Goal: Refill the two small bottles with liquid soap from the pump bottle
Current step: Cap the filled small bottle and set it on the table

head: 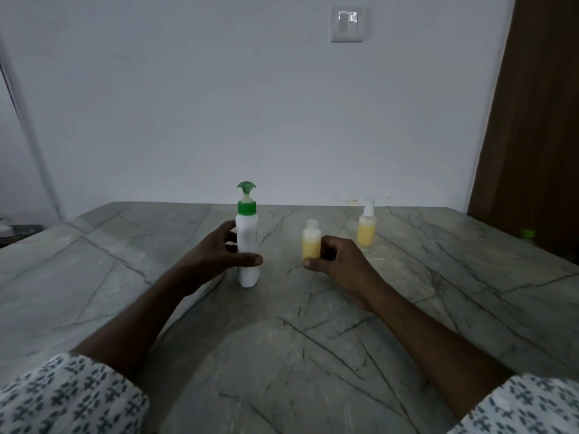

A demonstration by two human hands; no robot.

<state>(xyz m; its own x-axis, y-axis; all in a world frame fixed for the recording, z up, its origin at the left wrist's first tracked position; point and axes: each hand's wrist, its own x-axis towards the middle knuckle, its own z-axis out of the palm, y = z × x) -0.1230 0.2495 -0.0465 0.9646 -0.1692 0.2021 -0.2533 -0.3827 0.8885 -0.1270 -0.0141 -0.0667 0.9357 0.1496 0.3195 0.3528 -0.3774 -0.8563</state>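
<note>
On the grey veined counter (313, 346), near its middle, a white pump bottle (247, 234) with a green collar and green pump head stands upright. The left hand (216, 253) grips it low on the body, the thumb across the front and the fingers curled round the far side.

Just to the right of it, the right hand (341, 261) holds a small bottle (311, 245). The thumb lies under its base and the fingers curl behind it. This bottle has no cap on its neck and is roughly two-thirds full of yellow soap. Whether its base touches the counter cannot be told. It is close to the pump bottle but apart from it.

A second small bottle (366, 233) stands upright farther back and to the right, well apart from both hands. It wears a white spray top and holds yellow soap too.

Both forearms reach out of patterned sleeves (62, 399). A light switch (347, 24) sits on the pale wall behind.
</note>
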